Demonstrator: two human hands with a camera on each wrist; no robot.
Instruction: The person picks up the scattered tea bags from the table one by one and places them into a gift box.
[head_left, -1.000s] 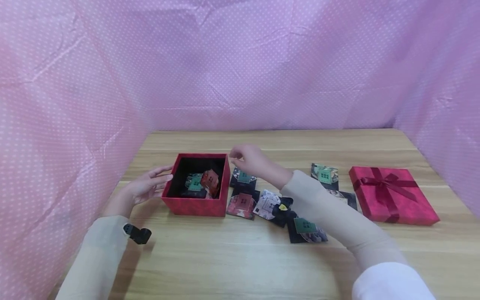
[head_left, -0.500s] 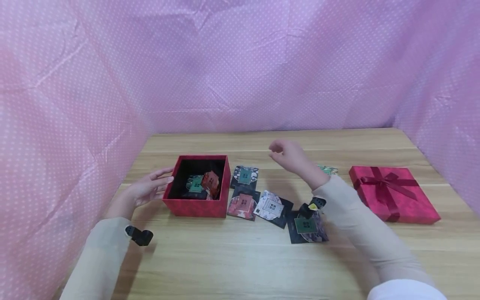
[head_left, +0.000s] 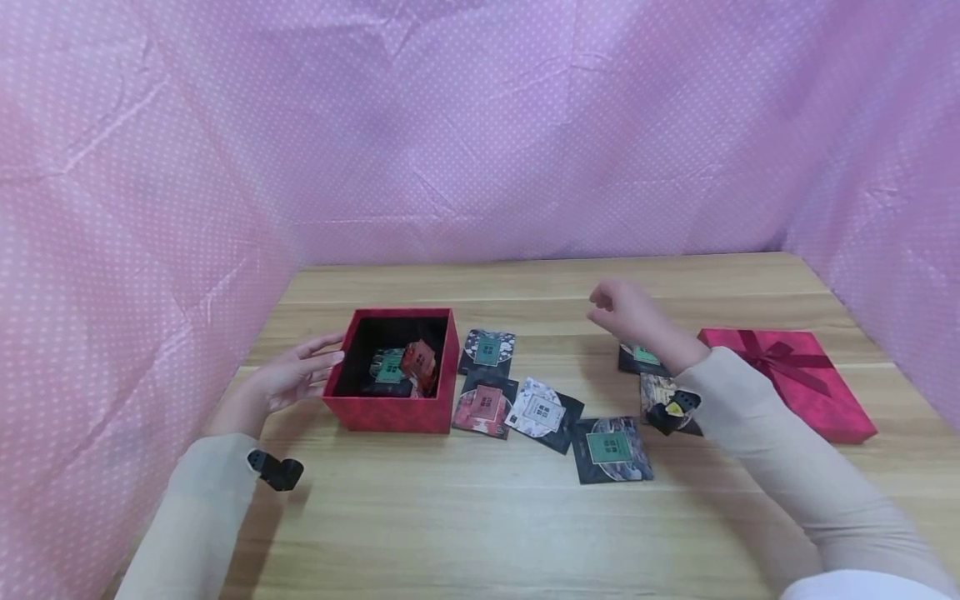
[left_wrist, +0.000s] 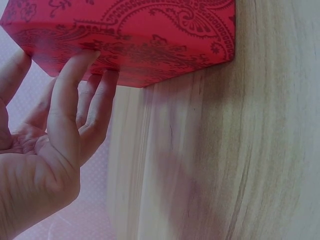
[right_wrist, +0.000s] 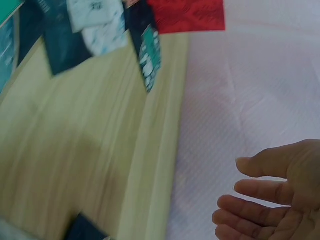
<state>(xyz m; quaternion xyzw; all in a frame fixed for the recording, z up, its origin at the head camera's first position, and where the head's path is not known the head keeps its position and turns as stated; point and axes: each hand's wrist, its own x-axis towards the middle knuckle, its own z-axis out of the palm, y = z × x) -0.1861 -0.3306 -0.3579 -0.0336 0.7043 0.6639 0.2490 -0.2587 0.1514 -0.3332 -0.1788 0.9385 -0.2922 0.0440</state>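
Note:
A red patterned gift box point(head_left: 390, 415) stands without its lid left of the table's middle, with several small packets inside, among them a green-labelled packet point(head_left: 387, 367) and a red packet point(head_left: 418, 362). Against the box's left side, my left hand point(head_left: 296, 377) rests its fingertips; the left wrist view shows those fingers point(left_wrist: 65, 92) touching the red wall. My right hand point(head_left: 633, 318) hovers over the right part of the table, fingers loosely bent and holding nothing. Beneath and beside it lie a dark, green-labelled packet point(head_left: 637, 357) and a brownish packet point(head_left: 660, 388), partly covered by my arm.
Several flat packets lie right of the box: a blue-green one point(head_left: 486, 352), a pink one point(head_left: 486, 404), a white one point(head_left: 542, 410) and a dark one point(head_left: 612, 450). The red lid with a bow point(head_left: 802, 371) lies at right. Pink dotted cloth point(head_left: 480, 142) surrounds the table.
My right hand has moved from beside the box's right rim across to the right, above the table. My left hand stays at the box. The packets lie where they were.

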